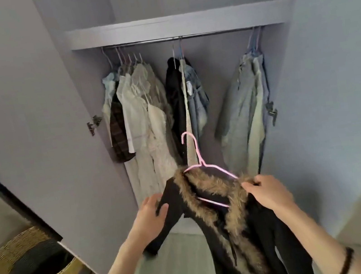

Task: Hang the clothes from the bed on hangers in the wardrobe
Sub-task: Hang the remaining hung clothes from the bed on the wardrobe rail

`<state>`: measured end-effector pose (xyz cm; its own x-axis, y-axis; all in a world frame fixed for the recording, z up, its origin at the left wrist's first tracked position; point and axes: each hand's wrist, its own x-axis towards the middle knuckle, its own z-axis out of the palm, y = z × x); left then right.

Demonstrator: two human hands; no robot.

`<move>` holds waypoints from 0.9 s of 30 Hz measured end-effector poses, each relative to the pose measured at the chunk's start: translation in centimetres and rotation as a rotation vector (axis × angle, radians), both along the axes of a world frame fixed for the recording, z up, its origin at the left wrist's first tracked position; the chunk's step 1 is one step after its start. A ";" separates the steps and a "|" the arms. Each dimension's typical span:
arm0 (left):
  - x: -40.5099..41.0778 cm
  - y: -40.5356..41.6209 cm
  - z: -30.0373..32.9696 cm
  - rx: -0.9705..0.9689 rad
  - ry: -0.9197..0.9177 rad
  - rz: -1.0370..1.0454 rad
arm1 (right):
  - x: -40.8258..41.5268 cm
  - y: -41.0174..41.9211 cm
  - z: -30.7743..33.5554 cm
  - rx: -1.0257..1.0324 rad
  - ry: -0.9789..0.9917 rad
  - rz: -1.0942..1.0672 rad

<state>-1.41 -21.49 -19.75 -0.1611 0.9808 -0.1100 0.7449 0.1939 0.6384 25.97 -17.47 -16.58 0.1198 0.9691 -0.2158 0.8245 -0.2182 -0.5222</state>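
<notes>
- The left hand (151, 209) grips one shoulder of the black jacket (226, 232), fingers curled round it.
- The right hand (266, 190) pinches its fur collar.
- The jacket sits on a pink hanger (198, 157), before the open wardrobe (177, 23).

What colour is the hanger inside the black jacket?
Pink; the hanger shows best in the head view.

My black jacket (216, 231) is matt cloth with shaggy brown fur trim, on a smooth pink hanger (198, 157), shiny metal rail (205, 34) above, rough woven wicker basket (29, 269) nearby.
</notes>
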 end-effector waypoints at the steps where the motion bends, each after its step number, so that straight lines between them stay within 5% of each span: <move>1: 0.7 1.2 0.2 0.016 0.002 -0.039 | 0.6 0.6 -0.3 -0.023 0.064 -0.061; 7: 2.4 9.1 2.0 0.195 0.106 -0.158 | 1.5 6.2 0.1 0.039 0.509 -0.244; 14: 3.1 19.5 6.5 0.484 0.299 -0.202 | 0.1 15.9 2.1 0.142 0.750 -0.280; 21: 5.0 29.7 14.1 0.679 0.448 -0.217 | 0.5 25.3 6.3 0.294 0.850 -0.308; 27: 6.1 37.1 19.4 0.877 0.598 -0.150 | 0.7 32.2 8.4 0.440 0.722 -0.340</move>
<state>4.65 15.59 -0.38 0.1729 0.6934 0.6995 0.9610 -0.2743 0.0344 26.63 14.72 -8.21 0.3932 0.9189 0.0315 0.1922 -0.0486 -0.9801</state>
